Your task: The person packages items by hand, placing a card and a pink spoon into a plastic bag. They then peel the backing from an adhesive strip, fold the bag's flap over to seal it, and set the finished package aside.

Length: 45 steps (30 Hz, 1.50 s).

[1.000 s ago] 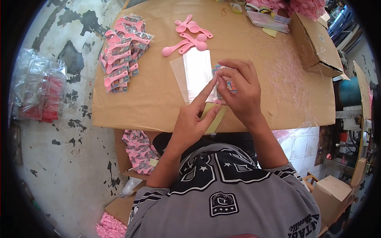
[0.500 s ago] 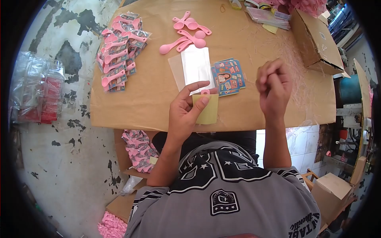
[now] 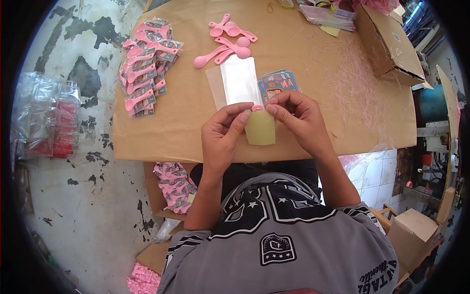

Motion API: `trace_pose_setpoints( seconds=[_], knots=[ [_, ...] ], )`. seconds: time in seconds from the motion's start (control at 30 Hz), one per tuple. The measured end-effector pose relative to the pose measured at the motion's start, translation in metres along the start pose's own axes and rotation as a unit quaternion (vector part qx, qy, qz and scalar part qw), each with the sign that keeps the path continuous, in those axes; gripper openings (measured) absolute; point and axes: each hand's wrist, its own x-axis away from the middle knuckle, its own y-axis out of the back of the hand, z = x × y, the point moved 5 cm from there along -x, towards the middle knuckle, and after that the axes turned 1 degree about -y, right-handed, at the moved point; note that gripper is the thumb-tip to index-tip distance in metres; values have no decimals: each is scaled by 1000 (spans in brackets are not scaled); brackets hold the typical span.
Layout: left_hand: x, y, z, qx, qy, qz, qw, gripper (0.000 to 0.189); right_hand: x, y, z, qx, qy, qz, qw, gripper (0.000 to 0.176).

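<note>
Right hand (image 3: pixel 304 119) brought back in; yellow-green paper (image 3: pixel 260 131) and pink handle (image 3: pixel 257 108) now flanked by both hands. Paper's far left corner pinched by left hand (image 3: pixel 219 134); right fingertips bunched at far right corner, grip unclear. Printed cards (image 3: pixel 277 81) seen just beyond.

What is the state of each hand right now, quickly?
Left hand: closed, pinching the green card at its top left corner.
Right hand: fingertips at the card's top right corner; whether closed on it, cannot be told.

Pink piece (image 3: pixel 257 108) partly hidden, table (image 3: pixel 186 29) cropped
</note>
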Motion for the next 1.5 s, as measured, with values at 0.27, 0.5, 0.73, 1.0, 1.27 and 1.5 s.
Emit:
trace_pose_setpoints(
  seconds=[0.27,0.5,0.73,1.0,1.27,1.5],
  knots=[
    [-2,4,-5,-21,-32,-10,999,25,1,-3,9,-6,-15,5,1000,15],
    [-1,3,-15,-5,-52,6,999,23,4,-2,11,11,9,9,1000,13],
    [4,12,-12,-14,-128,33,991,10,6,-3,22,29,81,54,995,11],
    [10,9,-19,-16,-106,35,994,7,11,-1,30,65,136,65,987,13],
    [6,15,-7,-3,-71,29,997,27,12,-4,23,88,65,28,994,11],
    [4,12,-10,59,-42,26,997,65,7,-6,26,63,43,38,996,37]
  ],
)
